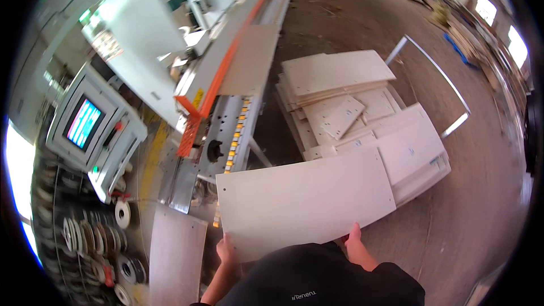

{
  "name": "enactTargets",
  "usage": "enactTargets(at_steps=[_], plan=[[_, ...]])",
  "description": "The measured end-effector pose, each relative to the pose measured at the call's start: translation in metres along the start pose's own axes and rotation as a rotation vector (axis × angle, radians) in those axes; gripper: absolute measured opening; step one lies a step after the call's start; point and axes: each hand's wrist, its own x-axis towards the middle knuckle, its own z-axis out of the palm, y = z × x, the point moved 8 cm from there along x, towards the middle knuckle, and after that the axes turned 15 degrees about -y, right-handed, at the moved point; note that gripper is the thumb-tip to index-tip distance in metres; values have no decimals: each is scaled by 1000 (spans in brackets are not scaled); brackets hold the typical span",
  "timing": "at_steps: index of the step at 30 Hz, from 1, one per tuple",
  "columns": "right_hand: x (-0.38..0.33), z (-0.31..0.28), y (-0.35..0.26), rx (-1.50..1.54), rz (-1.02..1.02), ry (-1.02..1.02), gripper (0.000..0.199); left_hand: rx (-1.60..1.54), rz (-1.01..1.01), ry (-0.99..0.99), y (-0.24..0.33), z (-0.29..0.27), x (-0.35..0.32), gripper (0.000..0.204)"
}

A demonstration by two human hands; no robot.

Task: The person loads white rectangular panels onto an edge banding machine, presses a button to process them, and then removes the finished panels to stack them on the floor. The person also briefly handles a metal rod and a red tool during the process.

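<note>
A large pale rectangular board [306, 201] with small drilled holes near its corners lies across in front of my body. My left hand [226, 251] grips its near left edge, thumb up along the side. On the near right edge my right hand [354, 241] is closed, its thumb on top; the other fingers are hidden beneath. The board's far right part overlaps a stack of similar panels [416, 136] in the view. Its far left corner is close to the roller edge [237, 141] of a long machine. Another pale panel [177, 255] stands to the left of my left arm.
The long machine has an orange guard [218, 85] and a grey bed. A control console [93, 124] with a lit screen stands at left, above racked edging rolls [90, 235]. A metal frame handle [436, 71] rises beyond the panel stack. A small drilled board [343, 116] rests on the stack.
</note>
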Motion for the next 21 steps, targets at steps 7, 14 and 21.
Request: enactTargets(at_steps=[7, 14, 21], plan=[[28, 51, -7, -321, 91, -53, 35, -340, -104, 221, -44, -34, -58, 51], [0, 193, -14, -558, 58, -220, 39, -541, -174, 497, -133, -57, -114, 45], [-29, 309, 58, -866, 176, -525, 38, -994, -62, 488, -208, -93, -151, 50]])
